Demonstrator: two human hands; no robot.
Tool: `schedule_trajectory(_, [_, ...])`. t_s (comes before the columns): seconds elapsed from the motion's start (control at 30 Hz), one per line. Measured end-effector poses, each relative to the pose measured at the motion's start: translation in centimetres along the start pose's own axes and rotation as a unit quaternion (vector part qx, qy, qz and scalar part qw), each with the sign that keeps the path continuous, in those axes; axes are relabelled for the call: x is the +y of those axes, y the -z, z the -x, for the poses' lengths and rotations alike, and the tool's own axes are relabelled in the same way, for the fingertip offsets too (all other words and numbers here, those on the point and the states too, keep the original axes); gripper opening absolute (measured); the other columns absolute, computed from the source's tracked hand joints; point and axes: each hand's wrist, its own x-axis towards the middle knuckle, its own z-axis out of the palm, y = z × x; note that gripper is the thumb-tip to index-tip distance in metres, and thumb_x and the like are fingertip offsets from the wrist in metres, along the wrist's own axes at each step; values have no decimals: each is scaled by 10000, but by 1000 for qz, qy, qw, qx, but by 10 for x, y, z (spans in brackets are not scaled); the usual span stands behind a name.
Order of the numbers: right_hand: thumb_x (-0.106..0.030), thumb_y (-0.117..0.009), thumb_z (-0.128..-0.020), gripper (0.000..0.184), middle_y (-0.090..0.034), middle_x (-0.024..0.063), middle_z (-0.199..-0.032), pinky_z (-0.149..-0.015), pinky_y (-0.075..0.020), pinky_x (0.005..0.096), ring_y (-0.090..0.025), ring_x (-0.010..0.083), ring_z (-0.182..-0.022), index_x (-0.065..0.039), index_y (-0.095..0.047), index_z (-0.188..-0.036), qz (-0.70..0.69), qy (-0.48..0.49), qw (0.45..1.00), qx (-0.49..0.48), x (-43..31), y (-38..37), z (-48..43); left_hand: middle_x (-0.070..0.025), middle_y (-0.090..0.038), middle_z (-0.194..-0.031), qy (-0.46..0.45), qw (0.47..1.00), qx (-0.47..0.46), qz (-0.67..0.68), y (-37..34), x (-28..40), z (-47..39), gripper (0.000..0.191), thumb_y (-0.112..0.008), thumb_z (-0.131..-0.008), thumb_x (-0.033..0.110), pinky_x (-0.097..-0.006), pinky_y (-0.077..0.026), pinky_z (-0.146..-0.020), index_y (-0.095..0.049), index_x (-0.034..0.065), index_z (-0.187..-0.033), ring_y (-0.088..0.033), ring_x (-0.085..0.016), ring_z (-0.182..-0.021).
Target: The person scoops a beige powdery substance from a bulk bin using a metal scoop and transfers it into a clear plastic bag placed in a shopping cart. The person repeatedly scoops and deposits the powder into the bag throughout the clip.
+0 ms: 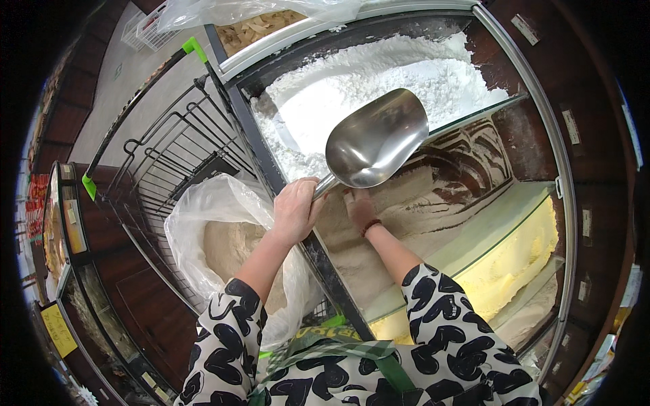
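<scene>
My left hand (295, 209) grips the handle of a large steel scoop (378, 139). The scoop's wide bowl hangs above the divider between white powder (325, 109) and a compartment of beige flour-like powder (345, 243). Low in the beige compartment is my right hand (362, 207), dusted with powder and wearing a dark red bracelet (371, 227). The scoop partly covers its fingers, so their hold is unclear. To the left, a clear plastic bag (190, 238) gapes wide, with beige powder (228, 248) inside.
The bag sits in a black wire shopping cart (167, 147) with green corners, against the bin's dark frame (264, 157). Glass dividers (500, 223) separate off yellow meal (513, 259). A metal rail (551, 106) edges the far side. White baskets (157, 28) stand on the floor.
</scene>
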Motion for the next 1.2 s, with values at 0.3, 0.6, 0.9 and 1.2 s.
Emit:
schedule_trajectory(0.3, [-63, -419, -796, 250, -584, 235, -929, -768, -441, 432, -556, 336, -859, 22, -609, -935, 54, -80, 980, 173, 139, 100, -12, -130, -587, -951, 6, 1000, 0, 22, -2, -2, 2, 173, -586, -777, 111, -377, -436, -708, -519, 25, -911, -552, -310, -797])
schedule_trajectory(0.6, [-123, -470, -770, 181, -601, 171, -877, -730, -433, 434, -549, 351, -796, 5, -587, -716, -313, -16, 948, -53, 38, 57, 19, -136, -577, -919, 9, 999, -3, 34, 0, 0, 0, 179, -594, -757, 100, -382, -430, -700, -519, 21, -900, -549, -317, -796])
schedule_trajectory(0.9, [-246, -391, -877, 419, -465, 169, -1270, -1055, -249, 409, -414, 335, -1184, -35, -472, -1230, 151, -97, 981, -78, 140, 79, -104, -127, -589, -900, -7, 1000, 12, 19, 0, -1, -2, 180, -607, -752, 101, -377, -443, -704, -516, 28, -888, -563, -311, -798])
schedule_trajectory(1.2, [-219, -509, -810, 292, -610, 215, -969, -761, -471, 448, -579, 385, -891, -10, -613, -985, 123, -245, 944, -185, 187, 146, -17, -135, -580, -928, -7, 1000, -2, 28, -4, -3, 2, 127, -556, -793, 61, -377, -433, -692, -520, 23, -908, -554, -315, -789])
